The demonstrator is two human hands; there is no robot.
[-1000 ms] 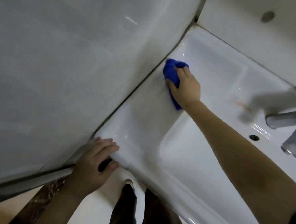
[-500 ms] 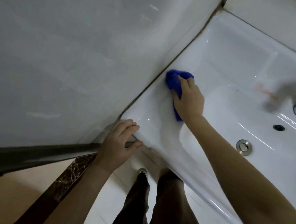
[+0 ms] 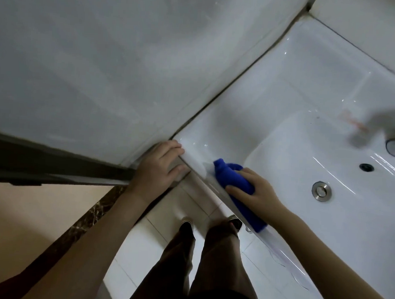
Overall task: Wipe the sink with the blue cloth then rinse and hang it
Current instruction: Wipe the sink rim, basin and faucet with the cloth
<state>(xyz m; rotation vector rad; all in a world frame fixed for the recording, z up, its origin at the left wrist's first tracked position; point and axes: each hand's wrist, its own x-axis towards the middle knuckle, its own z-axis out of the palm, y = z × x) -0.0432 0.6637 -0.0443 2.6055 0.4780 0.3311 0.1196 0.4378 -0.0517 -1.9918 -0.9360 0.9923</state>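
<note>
The soft, bunched-up blue cloth (image 3: 232, 177) lies across the front rim of the white glossy ceramic sink (image 3: 286, 90), near its front-left corner. One end sits on the flat ledge and the other drapes down over the outer edge. The right hand (image 3: 256, 193) is closed over it, fingers curved across the top and thumb along the outer side, pressing it down. That grip probably wraps the cloth round the rounded edge, so ledge and outer face get wiped together. The left hand (image 3: 159, 168) grips the sink's very corner, fingers over the top and thumb beneath, most likely as a brace while leaning in. The round metal drain stopper (image 3: 321, 191), in the sink's bowl, is well apart from the cloth. Rinsing and hanging are not yet done.
</note>
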